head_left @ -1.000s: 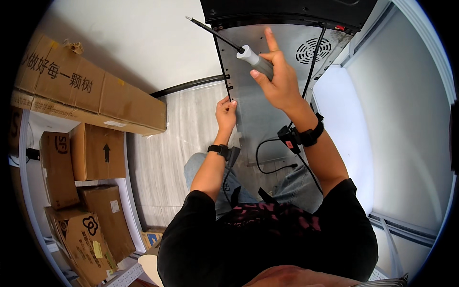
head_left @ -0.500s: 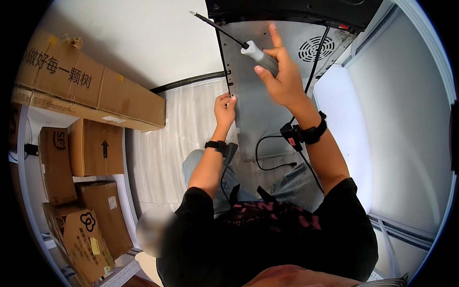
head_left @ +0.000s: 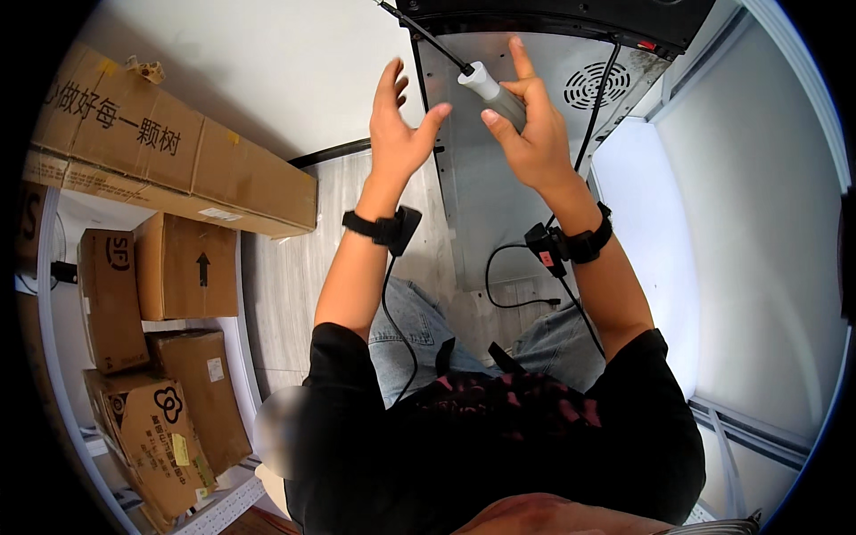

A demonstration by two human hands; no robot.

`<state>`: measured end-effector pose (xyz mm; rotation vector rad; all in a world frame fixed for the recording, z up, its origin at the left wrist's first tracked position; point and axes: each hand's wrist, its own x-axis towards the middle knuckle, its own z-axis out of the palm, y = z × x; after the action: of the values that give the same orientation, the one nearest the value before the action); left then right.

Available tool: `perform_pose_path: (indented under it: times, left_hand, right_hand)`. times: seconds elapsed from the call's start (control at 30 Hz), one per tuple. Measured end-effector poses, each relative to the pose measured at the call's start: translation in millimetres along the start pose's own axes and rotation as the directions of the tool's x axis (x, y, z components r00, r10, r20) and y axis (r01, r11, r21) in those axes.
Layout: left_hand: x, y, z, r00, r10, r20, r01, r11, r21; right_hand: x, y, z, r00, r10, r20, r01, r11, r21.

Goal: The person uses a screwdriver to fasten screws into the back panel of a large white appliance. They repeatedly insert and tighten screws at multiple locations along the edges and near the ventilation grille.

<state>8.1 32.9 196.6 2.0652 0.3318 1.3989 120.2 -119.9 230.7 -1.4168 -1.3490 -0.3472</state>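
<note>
A screwdriver (head_left: pixel 496 95) with a grey handle, a whitish collar and a long dark shaft is gripped in my right hand (head_left: pixel 540 143), whose index finger stretches out along the metal. The shaft points up and to the left, its tip near the top edge of the view. My left hand (head_left: pixel 399 134) holds nothing and is raised with fingers apart, just left of the panel's left edge. Beneath the right hand lies a large grey sheet-metal panel (head_left: pixel 477 209) with a round slotted vent (head_left: pixel 596 86) and small holes along its sides.
A black curved part (head_left: pixel 553 20) with a red piece borders the panel's far end. A black cable (head_left: pixel 598 107) runs down the panel's right side; a loose plug (head_left: pixel 553 302) lies near my knees. Cardboard boxes (head_left: pixel 187 267) fill a shelf at left. A white wall panel (head_left: pixel 740 205) stands at right.
My left hand has let go of the panel's left edge, moved up and away, and spread its fingers. My right hand keeps the screwdriver, shifted slightly right in view.
</note>
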Motion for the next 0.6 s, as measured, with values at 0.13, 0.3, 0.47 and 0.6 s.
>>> perform_pose_path:
  times: [0.13,0.3,0.47,0.6]
  left_hand:
    - [18.2,-7.0,8.2,0.993,0.038,0.112,-0.042,0.998,0.037]
    - [19.2,0.3,10.8,0.99,-0.009,0.142,0.002,0.999,0.051]
    - [20.6,-5.6,-1.3,0.989,0.026,0.146,-0.039,0.995,0.087]
    - [27.8,1.3,-5.5,0.976,0.02,0.218,-0.041,0.995,0.093]
  right_hand:
    - [3.0,-2.0,0.8,1.0,-0.011,-0.009,0.011,1.0,-0.014]
    - [0.6,-8.5,-4.1,0.997,0.074,0.001,-0.074,0.997,0.022]
    - [-27.7,-48.4,-19.4,0.965,0.26,0.036,-0.258,0.965,-0.053]
    - [-74.2,-80.7,-24.9,0.854,0.519,0.044,-0.518,0.838,0.171]
